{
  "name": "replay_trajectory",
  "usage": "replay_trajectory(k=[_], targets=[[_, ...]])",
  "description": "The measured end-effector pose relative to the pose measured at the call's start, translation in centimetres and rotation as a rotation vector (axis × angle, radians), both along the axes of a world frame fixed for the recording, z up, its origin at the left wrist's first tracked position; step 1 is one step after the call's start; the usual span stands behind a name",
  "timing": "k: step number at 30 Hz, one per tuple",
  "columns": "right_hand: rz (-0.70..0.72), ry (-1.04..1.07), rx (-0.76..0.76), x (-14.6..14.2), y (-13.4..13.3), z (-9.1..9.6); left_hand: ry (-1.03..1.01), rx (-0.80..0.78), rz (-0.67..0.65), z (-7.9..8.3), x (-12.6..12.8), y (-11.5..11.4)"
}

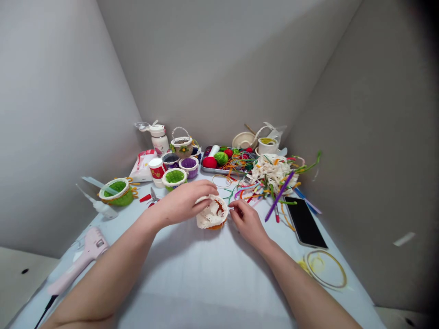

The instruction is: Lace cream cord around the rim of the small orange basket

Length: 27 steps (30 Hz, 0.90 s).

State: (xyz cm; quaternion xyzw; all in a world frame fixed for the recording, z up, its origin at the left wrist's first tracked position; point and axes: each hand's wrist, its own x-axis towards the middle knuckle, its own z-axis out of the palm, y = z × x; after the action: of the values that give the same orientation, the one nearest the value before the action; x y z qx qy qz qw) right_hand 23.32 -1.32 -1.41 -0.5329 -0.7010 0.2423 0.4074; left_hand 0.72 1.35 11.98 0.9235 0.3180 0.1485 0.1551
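A small orange basket (215, 226) with white lace (207, 216) around its rim and over its opening stands in the middle of the table. My left hand (187, 201) reaches over it from the left, fingers curled on the lace at the rim; the thumb side is partly hidden. On the right of the basket, my right hand (247, 220) is closed in a pinch close to the rim. Whatever lies between those fingertips is too small to make out. Behind the basket, thin green thread lies on the table.
Green basket (174, 177), purple basket (188, 166), glue gun (89, 246), glue bottle (104, 209) and red-handled scissors (153, 196) are on the left. A yarn tray (219, 170) stands behind. To the right are a lace heap (272, 171), pipe cleaners, a phone (306, 222) and a yellow coil (325, 268).
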Motion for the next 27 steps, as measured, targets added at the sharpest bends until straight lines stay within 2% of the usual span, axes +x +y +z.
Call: replay_trajectory(k=[3, 6, 9, 12, 15, 18, 20, 24, 27], targets=[[-0.005, -0.005, -0.001, 0.0, 0.0, 0.1, -0.025, -0.006, 0.113, -0.8, -1.3, 0.2], [-0.006, -0.007, -0.003, -0.1, 0.0, 0.2, 0.022, -0.149, 0.138, -2.2, -1.9, 0.2], [-0.004, -0.003, -0.005, -0.1, 0.0, 0.2, -0.024, -0.162, 0.182, -3.1, -1.6, 0.0], [-0.004, -0.005, -0.001, -0.1, 0.0, 0.1, -0.024, -0.102, 0.104, -3.0, -0.7, -0.1], [-0.008, -0.01, 0.003, 0.0, 0.0, 0.1, 0.107, 0.002, -0.006, -2.6, 0.6, 0.1], [0.004, -0.002, 0.007, -0.1, 0.1, 0.1, 0.348, 0.18, -0.08, -2.6, 2.3, 0.5], [0.015, 0.0, 0.011, -0.1, 0.1, 0.1, 0.491, 0.238, -0.132, -2.9, 3.7, 0.8], [0.007, -0.006, 0.019, 0.0, 0.1, -0.1, 0.679, 0.134, -0.076, -3.6, 6.4, 1.3], [0.007, -0.005, 0.026, 0.1, 0.1, -0.2, 0.708, 0.046, -0.065, -3.0, 7.4, 1.4]])
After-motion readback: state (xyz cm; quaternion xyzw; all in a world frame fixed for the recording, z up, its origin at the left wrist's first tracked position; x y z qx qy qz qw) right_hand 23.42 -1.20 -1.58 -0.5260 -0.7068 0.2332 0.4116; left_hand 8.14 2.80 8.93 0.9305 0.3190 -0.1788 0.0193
